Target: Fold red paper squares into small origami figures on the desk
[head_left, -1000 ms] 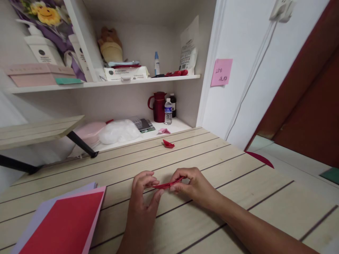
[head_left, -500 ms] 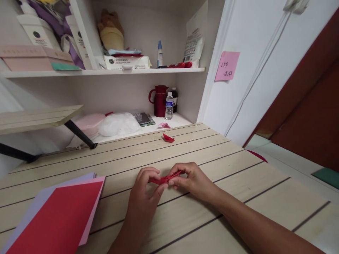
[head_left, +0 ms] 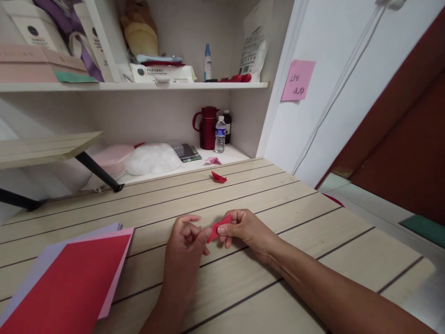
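A small folded piece of red paper point(head_left: 217, 227) is pinched between both my hands just above the wooden table point(head_left: 243, 195). My left hand point(head_left: 184, 248) has its fingers curled on the paper's left end. My right hand point(head_left: 243, 228) grips the right end with thumb and fingers pressed together. A finished red paper fold point(head_left: 218, 177) lies farther back on the table, with a pink one point(head_left: 212, 160) behind it on the white shelf.
A stack of red, pink and lilac paper sheets point(head_left: 66, 283) lies at the near left. A shelf holds a red jug point(head_left: 207, 127), a water bottle point(head_left: 219, 134) and a white bag point(head_left: 153, 158). A raised wooden board point(head_left: 45, 148) stands left. A pink note point(head_left: 297, 80) sticks on the wall.
The red paper has gone from a flat, long strip to a shorter shape turned up between my fingers. My hands have drawn closer together, and the view has tipped slightly down.
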Tool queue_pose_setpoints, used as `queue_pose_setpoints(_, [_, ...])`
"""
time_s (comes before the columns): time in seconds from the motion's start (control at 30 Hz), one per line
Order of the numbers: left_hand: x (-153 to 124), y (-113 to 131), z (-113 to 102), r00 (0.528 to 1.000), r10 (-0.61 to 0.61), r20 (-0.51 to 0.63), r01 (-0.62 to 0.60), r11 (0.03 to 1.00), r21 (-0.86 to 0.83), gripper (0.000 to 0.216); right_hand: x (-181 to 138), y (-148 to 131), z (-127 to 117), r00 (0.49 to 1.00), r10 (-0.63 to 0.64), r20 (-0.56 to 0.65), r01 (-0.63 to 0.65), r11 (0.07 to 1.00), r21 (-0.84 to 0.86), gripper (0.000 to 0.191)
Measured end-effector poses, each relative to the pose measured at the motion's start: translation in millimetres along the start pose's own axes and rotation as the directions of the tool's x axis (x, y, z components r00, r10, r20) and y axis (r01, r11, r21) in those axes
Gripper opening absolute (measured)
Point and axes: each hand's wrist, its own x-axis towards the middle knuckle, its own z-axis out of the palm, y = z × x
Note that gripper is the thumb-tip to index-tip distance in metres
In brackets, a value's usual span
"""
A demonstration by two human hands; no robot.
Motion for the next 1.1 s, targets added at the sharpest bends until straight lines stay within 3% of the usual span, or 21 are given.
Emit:
queue_pose_setpoints(0.13, [5, -6, -1, 0.997, -0.075, -0.023, 0.07, 0.984, -0.161, 0.093, -1, -4, -3, 0.999, 0.021, -0.03, -0.02, 0.999, 0.046, 0.037])
queue_pose_setpoints(0.2, [7, -9, 0, 0.998, -0.065, 0.0, 0.063, 0.975, -0.211, 0.101, -1, -6, -4, 0.999, 0.015, -0.051, -0.012, 0.998, 0.064, 0.037])
queue_pose_setpoints(0.27, [7, -11, 3, 0.997, -0.06, 0.039, 0.066, 0.976, -0.205, 0.085, -1, -7, -3, 0.998, 0.006, -0.058, -0.002, 0.998, 0.068, 0.037])
queue_pose_setpoints(0.37, [2, -9, 7, 0.993, -0.082, 0.081, 0.094, 0.983, -0.159, 0.045, -3, -6, 0, 0.998, -0.01, -0.06, 0.013, 0.999, 0.052, 0.037])
queue_pose_setpoints(0.5, [-2, -6, 6, 0.989, -0.131, 0.068, 0.138, 0.986, -0.095, 0.025, -4, -2, 6, 0.999, -0.019, -0.05, 0.02, 1.0, 0.008, 0.037])
queue_pose_setpoints(0.77, [-3, -5, 4, 0.981, -0.194, 0.011, 0.194, 0.98, -0.039, 0.024, -4, -3, 11, 0.998, -0.048, -0.051, 0.047, 0.999, -0.01, 0.039])
queue_pose_setpoints(1.0, [-1, 0, -3, 0.976, -0.214, 0.049, 0.217, 0.974, -0.059, 0.028, -7, -8, 6, 0.987, -0.155, 0.041, 0.158, 0.985, -0.07, 0.036])
queue_pose_setpoints(1.1, [-1, 1, -7, 0.976, -0.205, 0.079, 0.213, 0.971, -0.108, 0.03, -7, -11, 4, 0.983, -0.181, 0.021, 0.182, 0.981, -0.069, 0.034])
